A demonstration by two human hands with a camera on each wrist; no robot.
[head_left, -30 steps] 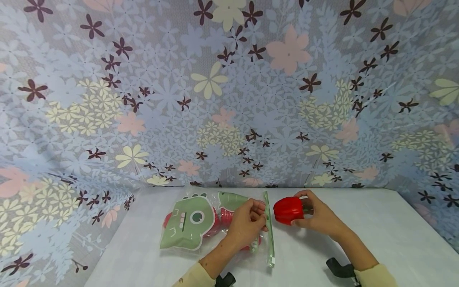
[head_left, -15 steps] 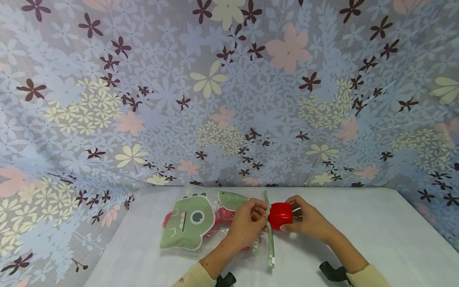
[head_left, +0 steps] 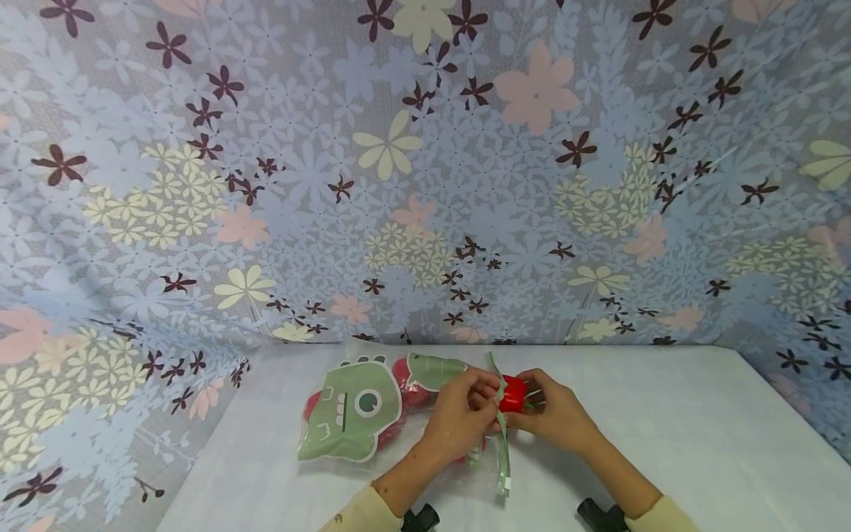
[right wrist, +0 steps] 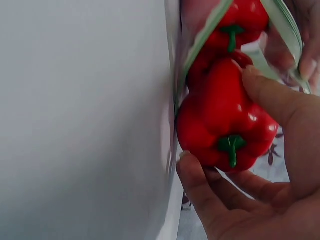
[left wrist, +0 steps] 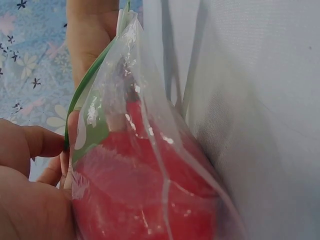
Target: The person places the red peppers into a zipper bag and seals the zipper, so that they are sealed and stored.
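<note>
A clear zip bag (head_left: pixel 352 425) with a green dinosaur print lies on its side, with red things showing through its film. My left hand (head_left: pixel 459 414) pinches the upper lip of its green-edged mouth, which gapes in the right wrist view. My right hand (head_left: pixel 558 417) holds a red bell pepper (right wrist: pixel 225 117) by its stem end, thumb on one side and fingers on the other. The pepper's front end is inside the mouth and its green stem faces outward. Deeper in the bag, another red bell pepper (right wrist: pixel 245 20) shows its stem. The bag's film partly blurs the contents in the left wrist view.
The bag rests on a white-covered table (head_left: pixel 665 428). A flower-patterned cloth (head_left: pixel 425 185) hangs behind the table and along its sides. Black wrist camera mounts (head_left: pixel 601 515) sit by both forearms.
My right hand has moved left with the bell pepper, from beside the bag into its mouth. The green-edged mouth now bows around the pepper. My left hand stays at the rim.
</note>
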